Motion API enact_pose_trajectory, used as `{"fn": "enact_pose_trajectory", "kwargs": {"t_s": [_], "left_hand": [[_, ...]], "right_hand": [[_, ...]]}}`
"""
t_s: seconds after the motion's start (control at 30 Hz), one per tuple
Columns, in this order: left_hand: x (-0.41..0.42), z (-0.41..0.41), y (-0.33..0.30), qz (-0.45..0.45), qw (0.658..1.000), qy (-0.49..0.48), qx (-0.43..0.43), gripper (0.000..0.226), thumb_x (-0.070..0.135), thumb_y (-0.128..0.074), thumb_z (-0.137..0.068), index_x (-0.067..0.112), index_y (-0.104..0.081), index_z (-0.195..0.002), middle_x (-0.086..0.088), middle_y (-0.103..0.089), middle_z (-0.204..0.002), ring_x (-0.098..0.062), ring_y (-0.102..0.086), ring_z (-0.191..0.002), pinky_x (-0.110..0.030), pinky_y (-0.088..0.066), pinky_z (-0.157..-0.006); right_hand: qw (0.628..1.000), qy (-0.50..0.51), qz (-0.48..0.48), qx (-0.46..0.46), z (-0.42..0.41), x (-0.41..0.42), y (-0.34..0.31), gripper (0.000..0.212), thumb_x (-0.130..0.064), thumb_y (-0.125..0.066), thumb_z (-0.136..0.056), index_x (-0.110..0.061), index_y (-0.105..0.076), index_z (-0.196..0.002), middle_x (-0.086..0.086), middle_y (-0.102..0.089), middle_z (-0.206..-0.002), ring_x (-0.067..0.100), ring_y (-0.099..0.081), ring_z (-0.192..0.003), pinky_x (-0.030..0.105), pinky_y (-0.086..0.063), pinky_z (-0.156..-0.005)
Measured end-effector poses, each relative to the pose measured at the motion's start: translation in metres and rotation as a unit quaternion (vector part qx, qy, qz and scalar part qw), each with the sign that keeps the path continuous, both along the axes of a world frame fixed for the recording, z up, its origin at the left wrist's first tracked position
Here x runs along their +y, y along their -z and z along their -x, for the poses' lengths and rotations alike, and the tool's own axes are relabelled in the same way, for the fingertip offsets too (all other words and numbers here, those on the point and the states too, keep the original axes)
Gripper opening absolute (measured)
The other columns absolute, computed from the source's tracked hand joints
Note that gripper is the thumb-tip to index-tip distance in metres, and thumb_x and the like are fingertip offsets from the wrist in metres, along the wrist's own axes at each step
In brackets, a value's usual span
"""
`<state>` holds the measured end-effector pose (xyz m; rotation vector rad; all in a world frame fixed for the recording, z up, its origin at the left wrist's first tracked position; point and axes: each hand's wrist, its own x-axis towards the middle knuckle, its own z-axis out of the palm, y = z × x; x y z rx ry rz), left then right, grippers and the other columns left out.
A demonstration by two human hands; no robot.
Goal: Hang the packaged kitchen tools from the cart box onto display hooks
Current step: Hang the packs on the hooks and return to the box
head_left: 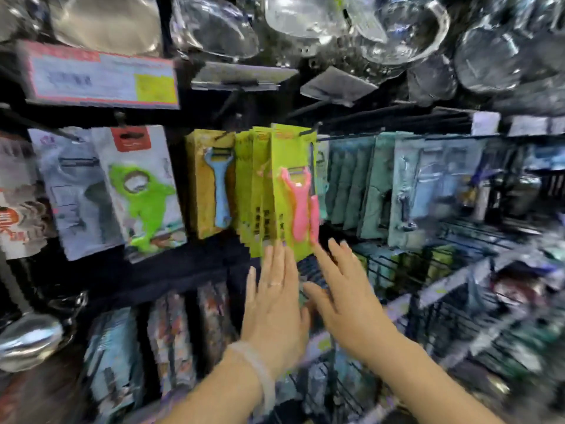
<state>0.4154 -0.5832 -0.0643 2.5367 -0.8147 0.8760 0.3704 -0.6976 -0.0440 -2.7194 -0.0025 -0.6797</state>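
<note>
Both hands are reaching up with fingers spread, gripping nothing: the left hand (275, 304) and right hand (348, 298) are hovering just below the green peeler packs (287, 166), which are hanging from a hook (308, 131) above them.

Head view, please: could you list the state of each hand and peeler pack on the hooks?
Left hand: open, fingers straight, fingertips at the green packs' lower edge.
Right hand: open, holding nothing.
Pink peeler pack: hanging on its hook, frontmost, tilted.
Blue peeler pack: hanging to the left, untouched.
</note>
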Motion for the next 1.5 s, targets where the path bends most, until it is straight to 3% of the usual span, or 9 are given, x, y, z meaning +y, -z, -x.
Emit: {"fn": "enact_pose_trajectory", "kwargs": {"t_s": [0.07, 0.17, 0.23, 0.3, 0.5, 0.63, 0.7, 0.77, 1.5], "left_hand": [[-0.053, 0.012, 0.011, -0.047, 0.998, 0.041, 0.008, 0.068, 0.036, -0.042, -0.082, 0.005, -0.032, -0.142, -0.011, -0.029, -0.151, -0.022, -0.022, -0.141, -0.040, -0.024, -0.113], [-0.143, 0.036, 0.026, -0.117, 0.987, 0.099, 0.049, 0.070, 0.049, -0.031, -0.076, 0.008, -0.056, -0.126, -0.007, -0.051, -0.137, -0.021, -0.046, -0.129, -0.039, -0.045, -0.098], [-0.203, 0.061, 0.032, -0.161, 0.970, 0.147, 0.110, 0.072, 0.050, -0.030, -0.086, 0.005, -0.036, -0.141, -0.007, -0.022, -0.151, -0.021, -0.019, -0.143, -0.039, -0.035, -0.107], [-0.265, 0.083, 0.042, -0.185, 0.945, 0.240, 0.127, 0.073, 0.049, -0.025, -0.097, 0.011, 0.011, -0.147, 0.000, 0.028, -0.147, -0.015, 0.028, -0.136, -0.038, 0.003, -0.117], [-0.417, 0.158, 0.078, -0.243, 0.894, 0.333, 0.172, 0.075, 0.050, -0.025, -0.097, 0.014, 0.019, -0.146, 0.004, 0.040, -0.139, -0.011, 0.037, -0.129, -0.041, 0.013, -0.115], [-0.494, 0.186, 0.096, -0.277, 0.870, 0.370, 0.170, 0.076, 0.047, -0.029, -0.097, 0.013, 0.017, -0.148, 0.002, 0.034, -0.148, -0.011, 0.031, -0.136, -0.042, 0.010, -0.116], [-0.532, 0.194, 0.101, -0.285, 0.859, 0.390, 0.168, 0.075, 0.047, -0.027, -0.097, 0.014, 0.017, -0.148, -0.001, 0.030, -0.153, -0.015, 0.027, -0.141, -0.043, 0.011, -0.116], [-0.574, 0.195, 0.104, -0.299, 0.848, 0.403, 0.168, 0.075, 0.049, -0.027, -0.097, 0.014, 0.017, -0.147, -0.002, 0.030, -0.153, -0.016, 0.027, -0.141, -0.044, 0.011, -0.115], [-1.024, 0.157, 0.166, -0.323, 0.822, 0.433, 0.182, 0.080, 0.048, -0.030, -0.097, 0.011, 0.022, -0.145, 0.001, 0.037, -0.145, -0.012, 0.035, -0.131, -0.042, 0.009, -0.116]], "right_hand": [[0.991, 0.110, 0.064, 0.032, 0.021, -0.061, 0.021, 0.063, -0.053, -0.016, -0.096, -0.019, -0.016, -0.149, 0.002, -0.002, -0.155, 0.020, -0.003, -0.144, 0.043, -0.024, -0.116], [0.960, 0.244, 0.065, 0.119, 0.060, -0.153, 0.047, 0.067, -0.052, -0.006, -0.097, -0.014, -0.050, -0.131, 0.015, -0.056, -0.132, 0.035, -0.058, -0.117, 0.047, -0.055, -0.080], [0.932, 0.318, 0.091, 0.145, 0.091, -0.208, 0.065, 0.064, -0.053, -0.019, -0.093, -0.014, -0.042, -0.139, 0.015, -0.042, -0.144, 0.034, -0.047, -0.128, 0.048, -0.049, -0.090], [0.917, 0.351, 0.107, 0.153, 0.128, -0.257, 0.077, 0.068, -0.053, -0.030, -0.085, -0.014, -0.040, -0.140, 0.015, -0.040, -0.145, 0.034, -0.045, -0.130, 0.049, -0.048, -0.091], [0.864, 0.442, 0.054, 0.237, 0.228, -0.382, 0.118, 0.062, -0.056, -0.022, -0.086, -0.020, -0.058, -0.121, 0.007, -0.068, -0.118, 0.030, -0.067, -0.103, 0.043, -0.057, -0.069], [0.825, 0.505, 0.016, 0.253, 0.271, -0.435, 0.118, 0.087, -0.063, 0.007, -0.087, -0.016, -0.045, -0.138, 0.015, -0.043, -0.145, 0.037, -0.044, -0.131, 0.051, -0.045, -0.096], [0.836, 0.483, -0.003, 0.259, 0.281, -0.464, 0.120, 0.079, -0.067, -0.004, -0.086, -0.021, -0.005, -0.150, 0.011, 0.004, -0.159, 0.032, 0.002, -0.146, 0.049, -0.011, -0.116], [0.828, 0.501, -0.012, 0.253, 0.289, -0.499, 0.126, 0.071, -0.058, -0.020, -0.094, -0.023, 0.008, -0.149, 0.006, 0.018, -0.157, 0.028, 0.017, -0.145, 0.045, 0.001, -0.118], [0.758, 0.580, -0.089, 0.285, 0.296, -0.978, 0.177, 0.072, -0.047, -0.035, -0.097, -0.012, 0.000, -0.149, 0.011, -0.002, -0.159, 0.027, 0.003, -0.147, 0.035, 0.000, -0.118]]}}
